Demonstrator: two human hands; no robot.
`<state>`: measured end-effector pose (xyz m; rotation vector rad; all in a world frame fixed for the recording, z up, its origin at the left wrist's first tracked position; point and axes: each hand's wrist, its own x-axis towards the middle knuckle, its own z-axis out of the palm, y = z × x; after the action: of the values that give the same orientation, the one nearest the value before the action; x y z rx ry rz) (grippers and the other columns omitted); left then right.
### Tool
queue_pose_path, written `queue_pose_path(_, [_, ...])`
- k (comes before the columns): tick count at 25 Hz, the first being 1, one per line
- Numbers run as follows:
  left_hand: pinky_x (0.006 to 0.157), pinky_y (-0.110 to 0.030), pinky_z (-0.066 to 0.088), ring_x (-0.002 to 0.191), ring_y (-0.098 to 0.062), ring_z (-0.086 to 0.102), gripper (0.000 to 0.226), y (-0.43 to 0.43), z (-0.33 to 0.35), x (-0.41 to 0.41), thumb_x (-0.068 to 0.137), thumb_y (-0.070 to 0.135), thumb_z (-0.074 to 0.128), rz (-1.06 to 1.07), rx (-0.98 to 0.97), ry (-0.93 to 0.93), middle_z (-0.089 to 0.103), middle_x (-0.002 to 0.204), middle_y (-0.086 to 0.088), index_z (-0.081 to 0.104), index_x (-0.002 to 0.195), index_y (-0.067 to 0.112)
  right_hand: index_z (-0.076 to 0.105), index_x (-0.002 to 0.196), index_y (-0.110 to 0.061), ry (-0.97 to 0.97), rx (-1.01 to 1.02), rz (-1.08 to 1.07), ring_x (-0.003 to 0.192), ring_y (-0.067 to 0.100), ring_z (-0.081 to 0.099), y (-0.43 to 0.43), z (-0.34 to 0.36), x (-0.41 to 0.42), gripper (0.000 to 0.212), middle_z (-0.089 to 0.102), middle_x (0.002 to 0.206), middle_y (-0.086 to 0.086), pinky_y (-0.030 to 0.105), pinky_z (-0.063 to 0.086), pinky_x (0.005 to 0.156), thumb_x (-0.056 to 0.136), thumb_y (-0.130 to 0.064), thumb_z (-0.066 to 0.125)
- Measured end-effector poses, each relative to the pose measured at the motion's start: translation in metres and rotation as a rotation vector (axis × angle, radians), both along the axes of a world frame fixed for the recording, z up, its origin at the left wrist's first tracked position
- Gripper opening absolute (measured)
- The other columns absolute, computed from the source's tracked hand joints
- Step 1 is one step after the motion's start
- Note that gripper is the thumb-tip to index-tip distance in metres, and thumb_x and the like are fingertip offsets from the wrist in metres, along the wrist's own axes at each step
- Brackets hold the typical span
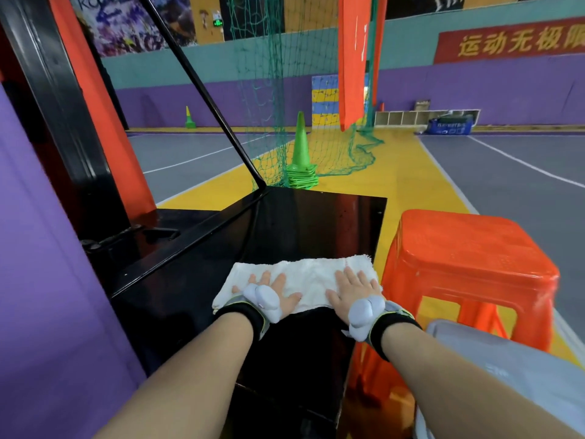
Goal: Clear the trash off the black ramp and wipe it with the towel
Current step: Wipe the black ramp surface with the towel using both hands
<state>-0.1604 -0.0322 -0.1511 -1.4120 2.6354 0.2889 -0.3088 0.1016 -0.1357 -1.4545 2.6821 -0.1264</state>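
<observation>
A white towel lies spread flat across the glossy black ramp, close to its right edge. My left hand presses palm-down on the towel's left part with fingers spread. On the towel's right part my right hand lies flat too. Both wrists carry black bands with grey sensor pods. I see no trash on the visible part of the ramp.
An orange plastic stool stands right beside the ramp. A black strut and a black and orange post rise at the left. A green cone on stacked cones and a green net stand beyond the ramp.
</observation>
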Motion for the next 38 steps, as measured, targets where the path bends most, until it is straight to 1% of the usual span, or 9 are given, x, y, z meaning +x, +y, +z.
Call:
queue_pose_path(3, [0.109,-0.057,0.003,0.144,-0.031,0.005,0.114,-0.001,0.003,-0.007,0.043,0.092,-0.001,0.048,-0.003,0.066,0.007,0.159,0.001,-0.001,0.146,0.043,0.021,0.148,-0.03,0.01,-0.004,0.016,0.145,0.03,0.005,0.006,0.007,0.01,0.057,0.007,0.16,0.001,0.051,0.005,0.117,0.095,-0.05,0.026])
queue_pose_path(5, [0.098,-0.064,-0.009,0.144,-0.035,-0.002,0.11,0.003,0.002,-0.013,0.04,0.095,-0.003,0.083,0.02,0.034,0.002,0.159,0.008,-0.003,0.141,0.053,0.023,0.147,-0.032,-0.009,-0.002,0.025,0.145,0.031,0.006,0.0,0.007,0.014,0.056,0.009,0.16,0.002,0.051,0.009,0.116,0.095,-0.053,0.023])
queue_pose_path(7, [0.089,-0.071,-0.013,0.141,-0.04,-0.007,0.105,0.004,-0.002,-0.019,0.037,0.097,-0.003,0.125,0.003,0.024,-0.003,0.158,0.012,-0.004,0.136,0.06,0.018,0.148,-0.034,-0.032,0.047,-0.018,0.145,0.031,0.003,-0.014,0.006,0.012,0.057,0.004,0.16,0.0,0.052,0.007,0.115,0.095,-0.055,0.02])
queue_pose_path(11, [0.076,-0.074,-0.022,0.141,-0.041,-0.013,0.105,-0.007,-0.01,-0.031,0.037,0.098,-0.011,0.147,-0.076,-0.017,-0.009,0.159,0.009,-0.011,0.135,0.06,0.005,0.149,-0.039,-0.04,0.092,-0.137,0.146,0.03,-0.009,-0.038,-0.006,-0.002,0.063,-0.006,0.161,-0.006,0.059,-0.001,0.111,0.091,-0.062,0.017])
queue_pose_path(15, [0.084,-0.071,-0.023,0.141,-0.042,-0.014,0.101,-0.019,-0.009,-0.039,0.049,0.092,-0.01,0.089,-0.099,0.016,-0.01,0.159,0.003,-0.008,0.141,0.051,0.003,0.151,-0.035,0.054,0.084,-0.157,0.146,0.034,-0.009,-0.057,-0.011,-0.014,0.067,-0.005,0.161,0.0,0.059,-0.006,0.112,0.09,-0.061,0.014])
queue_pose_path(19, [0.102,-0.071,-0.011,0.142,-0.04,-0.013,0.082,-0.029,0.001,-0.051,0.073,0.085,0.006,0.065,-0.089,0.013,-0.011,0.159,0.002,-0.006,0.145,0.047,0.003,0.152,-0.03,0.028,0.08,-0.157,0.146,0.034,-0.008,-0.07,-0.004,-0.026,0.071,-0.003,0.161,0.002,0.059,-0.002,0.113,0.09,-0.065,0.013])
queue_pose_path(28, [0.105,-0.068,-0.007,0.143,-0.036,-0.013,0.081,-0.112,0.002,-0.12,0.073,0.086,0.005,-0.003,-0.068,-0.009,-0.013,0.159,0.005,-0.007,0.144,0.048,0.01,0.152,-0.024,0.087,-0.031,-0.162,0.146,0.033,-0.006,-0.127,-0.018,-0.087,0.078,0.003,0.161,0.005,0.058,-0.005,0.114,0.088,-0.068,0.013])
queue_pose_path(32, [0.105,-0.068,-0.005,0.143,-0.036,-0.011,0.087,-0.117,0.004,-0.128,0.067,0.089,0.001,0.008,-0.076,-0.038,-0.011,0.159,0.005,-0.008,0.144,0.049,0.01,0.152,-0.02,0.088,-0.047,-0.178,0.146,0.033,-0.004,-0.134,-0.018,-0.091,0.081,0.001,0.161,0.008,0.057,-0.005,0.114,0.087,-0.068,0.014])
queue_pose_path(38, [0.108,-0.064,-0.005,0.144,-0.034,-0.01,0.082,-0.107,0.0,-0.123,0.075,0.085,0.008,-0.017,-0.111,0.013,-0.01,0.159,0.004,-0.005,0.146,0.046,0.009,0.152,-0.016,0.08,-0.076,-0.221,0.147,0.031,-0.002,-0.129,-0.021,-0.085,0.079,0.002,0.161,0.008,0.054,-0.004,0.115,0.089,-0.064,0.017])
